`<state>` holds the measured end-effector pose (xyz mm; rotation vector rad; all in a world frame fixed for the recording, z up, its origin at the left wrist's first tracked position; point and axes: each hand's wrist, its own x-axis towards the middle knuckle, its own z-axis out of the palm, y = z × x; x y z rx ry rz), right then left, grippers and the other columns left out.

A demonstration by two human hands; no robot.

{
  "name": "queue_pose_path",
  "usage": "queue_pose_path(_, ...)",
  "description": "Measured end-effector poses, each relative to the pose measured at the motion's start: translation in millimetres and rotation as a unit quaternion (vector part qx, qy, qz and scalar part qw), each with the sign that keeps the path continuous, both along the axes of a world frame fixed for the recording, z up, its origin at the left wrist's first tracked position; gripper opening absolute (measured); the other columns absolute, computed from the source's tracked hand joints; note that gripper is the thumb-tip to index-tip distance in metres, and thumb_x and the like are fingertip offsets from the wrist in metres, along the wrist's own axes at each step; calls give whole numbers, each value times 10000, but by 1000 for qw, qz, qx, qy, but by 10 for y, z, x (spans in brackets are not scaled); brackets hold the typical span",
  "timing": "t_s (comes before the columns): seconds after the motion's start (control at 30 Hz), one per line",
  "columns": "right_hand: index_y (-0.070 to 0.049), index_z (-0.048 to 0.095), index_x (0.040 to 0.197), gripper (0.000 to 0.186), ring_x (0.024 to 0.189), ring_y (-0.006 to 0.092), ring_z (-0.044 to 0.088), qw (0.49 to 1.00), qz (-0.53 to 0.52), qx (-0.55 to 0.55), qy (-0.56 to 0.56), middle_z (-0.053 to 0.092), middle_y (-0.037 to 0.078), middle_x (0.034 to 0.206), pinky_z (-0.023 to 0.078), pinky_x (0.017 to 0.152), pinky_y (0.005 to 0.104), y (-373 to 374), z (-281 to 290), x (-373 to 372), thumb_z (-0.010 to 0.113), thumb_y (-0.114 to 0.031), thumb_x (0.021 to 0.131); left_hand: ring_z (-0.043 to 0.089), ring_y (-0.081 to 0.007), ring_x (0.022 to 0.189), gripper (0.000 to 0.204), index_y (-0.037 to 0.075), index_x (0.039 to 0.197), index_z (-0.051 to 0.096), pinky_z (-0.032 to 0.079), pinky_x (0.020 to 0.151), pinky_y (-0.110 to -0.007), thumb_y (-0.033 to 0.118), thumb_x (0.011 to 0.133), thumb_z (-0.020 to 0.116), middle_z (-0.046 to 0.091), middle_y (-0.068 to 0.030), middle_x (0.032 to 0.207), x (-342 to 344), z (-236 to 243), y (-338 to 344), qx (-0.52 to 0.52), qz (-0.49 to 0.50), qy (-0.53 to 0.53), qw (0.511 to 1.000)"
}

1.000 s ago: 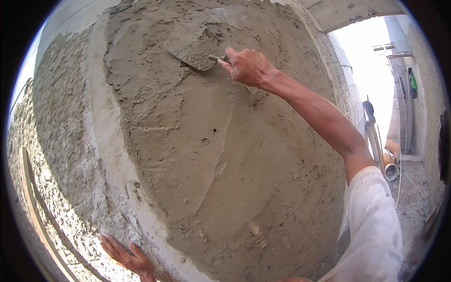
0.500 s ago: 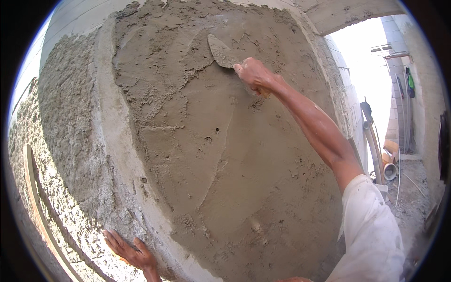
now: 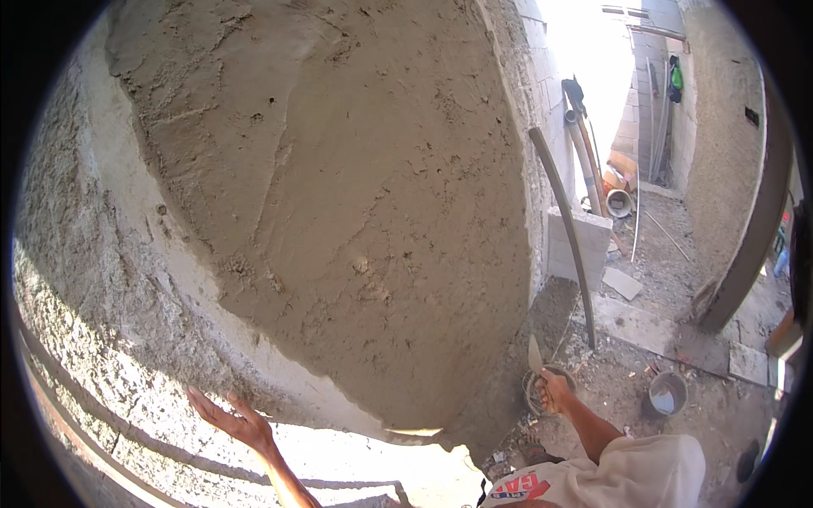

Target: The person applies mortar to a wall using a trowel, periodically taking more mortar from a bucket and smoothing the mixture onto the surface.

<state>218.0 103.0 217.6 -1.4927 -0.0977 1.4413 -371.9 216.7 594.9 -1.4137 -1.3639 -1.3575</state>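
While the left hand (image 3: pixel 240 423), fingers spread, is near the pale strip (image 3: pixel 275 368) edging the plaster (image 3: pixel 364 220), the right hand (image 3: pixel 555 392) grips the trowel (image 3: pixel 535 354), blade up, by a bucket (image 3: pixel 529 395), ground (image 3: pixel 610 385) stretching to a pail (image 3: pixel 683 393)

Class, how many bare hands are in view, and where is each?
2: the left hand at lower left, near the rough wall; the right hand at lower right, holding a trowel.

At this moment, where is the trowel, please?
In the head view, the trowel is low and right of centre, held in the right hand and seen against a round bucket.
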Motion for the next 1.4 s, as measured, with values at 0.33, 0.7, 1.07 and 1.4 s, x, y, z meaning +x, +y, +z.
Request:
queue_pose_path(0.33,-84,588,841,299,481,187,475,928,-135,-347,14,478,34,612,404,457,390,-4163,-1183,718,613,-348,980,649,-270,1272,605,-75,1382,607,517,1042,-360,285,921,760,676,-242,1346,1838,-4345,-1779,-774,-201,-237,551)
queue_pose_path(0.7,-36,605,963,293,491,151,538,933,206,-247,-161,542,31,648,435,443,366,-2609,-1143,1810,725,-302,933,713,-370,1094,417,-4,1206,717,542,900,-485,312,949,628,734,-277,1134,2435,-6185,-2711,-857,-217,-24,467)
queue_pose_path(1.07,-16,627,1079,302,481,130,534,929,150,-274,-198,549,32,648,441,430,340,-2626,-1093,2658,712,-282,963,653,-346,1253,530,-36,1355,634,495,1063,-406,334,977,651,691,-246,1313,4934,-5546,-1238,-861,-260,-141,413)
queue_pose_path(1.4,-42,558,967,205,437,129,487,914,-155,-375,-18,485,12,592,413,391,343,-4927,-1425,2437,667,-216,968,701,-282,1089,383,3,1270,674,534,936,-401,264,993,641,731,-207,1161,6143,-5976,-805,-882,-297,43,364)
